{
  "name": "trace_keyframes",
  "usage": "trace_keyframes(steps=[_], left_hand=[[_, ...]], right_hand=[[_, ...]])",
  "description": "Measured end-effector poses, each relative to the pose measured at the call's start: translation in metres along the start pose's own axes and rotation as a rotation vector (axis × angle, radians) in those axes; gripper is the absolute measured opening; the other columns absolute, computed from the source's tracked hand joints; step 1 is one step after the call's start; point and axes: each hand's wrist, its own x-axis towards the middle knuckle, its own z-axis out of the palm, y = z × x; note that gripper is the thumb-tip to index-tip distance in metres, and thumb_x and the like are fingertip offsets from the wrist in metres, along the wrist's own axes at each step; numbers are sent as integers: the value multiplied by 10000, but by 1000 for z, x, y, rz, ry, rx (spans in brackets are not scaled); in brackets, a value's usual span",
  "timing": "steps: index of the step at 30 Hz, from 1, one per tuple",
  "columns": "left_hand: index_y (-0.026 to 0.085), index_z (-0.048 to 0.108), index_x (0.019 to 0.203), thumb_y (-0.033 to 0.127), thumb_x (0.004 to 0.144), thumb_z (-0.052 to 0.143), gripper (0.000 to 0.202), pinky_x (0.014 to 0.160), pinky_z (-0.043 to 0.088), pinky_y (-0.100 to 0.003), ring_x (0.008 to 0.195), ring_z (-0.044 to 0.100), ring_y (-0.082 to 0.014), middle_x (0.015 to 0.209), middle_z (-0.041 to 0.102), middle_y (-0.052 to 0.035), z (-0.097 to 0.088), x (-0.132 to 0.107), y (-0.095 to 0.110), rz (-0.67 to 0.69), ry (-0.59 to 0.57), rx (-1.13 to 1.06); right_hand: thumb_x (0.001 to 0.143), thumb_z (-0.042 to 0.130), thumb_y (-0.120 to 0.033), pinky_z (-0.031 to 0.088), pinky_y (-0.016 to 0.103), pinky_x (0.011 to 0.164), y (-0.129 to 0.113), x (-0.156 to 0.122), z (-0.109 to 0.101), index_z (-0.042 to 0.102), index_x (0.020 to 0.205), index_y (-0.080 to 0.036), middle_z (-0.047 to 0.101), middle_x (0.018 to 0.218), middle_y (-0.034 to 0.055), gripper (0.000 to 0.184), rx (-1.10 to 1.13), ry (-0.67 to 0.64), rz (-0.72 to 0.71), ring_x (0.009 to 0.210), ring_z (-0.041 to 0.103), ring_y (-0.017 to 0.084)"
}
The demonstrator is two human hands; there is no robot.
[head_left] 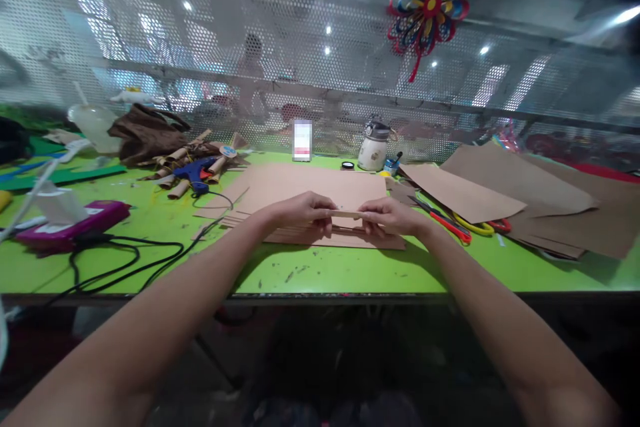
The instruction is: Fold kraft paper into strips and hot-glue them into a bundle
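Note:
My left hand and my right hand meet over the middle of the green table. Both pinch the ends of a narrow brown paper strip, fingers closed on it. Under the hands lies a large brown paper sheet with cut strips along its near edge.
A blue glue gun lies among rolled paper tubes at the back left, its black cable trailing forward. A pink box sits far left. Scissors with red and yellow handles lie right, beside more brown sheets. A white jar stands behind, a perforated metal screen beyond.

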Motion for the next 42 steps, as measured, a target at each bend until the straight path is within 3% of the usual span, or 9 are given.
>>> trace_keyframes(steps=[3,8,12,19,22,27,33,38,42], left_hand=[[119,578,1033,340,876,485,287,694,466,-296,700,621,-133,845,686,-103,-1,-1,1,9,-56,-166],[98,575,883,355,856,530,263,652,478,-298,638,613,-129,765,685,-98,-1,-1,2,36,132,-178],[99,557,839,377,834,566,278,636,476,-289,604,596,-116,767,682,-99,-6,-2,0,51,176,-293],[106,582,942,418,844,542,329,717,459,-293,759,606,-150,830,652,-104,-8,-7,-1,144,344,-527],[119,592,1023,457,844,522,389,812,447,-323,928,587,-194,988,625,-140,0,-6,5,158,326,-623],[137,607,1046,498,826,518,432,826,438,-331,1018,537,-217,1079,586,-137,14,4,11,105,451,-596],[167,618,955,439,782,600,323,723,435,-277,815,550,-151,928,607,-56,19,12,5,40,551,-541],[145,619,914,437,775,611,323,689,444,-270,724,528,-128,930,616,-79,19,12,-3,-21,594,-637],[133,599,900,423,767,627,320,665,472,-295,695,565,-138,903,623,-97,21,15,-8,-66,561,-785]], right_hand=[[858,516,-430,429,209,495,4,-1,-4,588,1028,-113,656,777,46,367,188,-62,11,490,545,74],[842,555,-407,375,176,406,8,2,-1,594,889,-119,646,668,15,294,311,47,-12,413,504,55],[849,546,-400,312,170,340,9,5,4,601,812,-117,599,519,-21,291,358,108,-24,312,402,39],[828,581,-418,497,264,533,5,14,16,571,969,-158,676,780,39,296,563,180,-104,432,584,92],[849,546,-429,508,281,584,-1,17,23,588,999,-154,659,811,46,315,507,268,-109,496,609,106],[858,523,-431,531,318,623,-12,19,30,587,1091,-193,634,834,37,339,410,420,-93,533,605,116],[850,524,-409,521,318,521,-9,24,46,537,1162,-234,604,809,25,358,344,454,-43,535,585,138],[856,525,-339,510,355,712,-6,26,60,507,1198,-248,646,972,71,355,107,513,-90,826,614,218],[860,513,-346,494,340,630,-7,25,66,480,1196,-255,669,899,58,349,79,488,-87,709,613,207]])
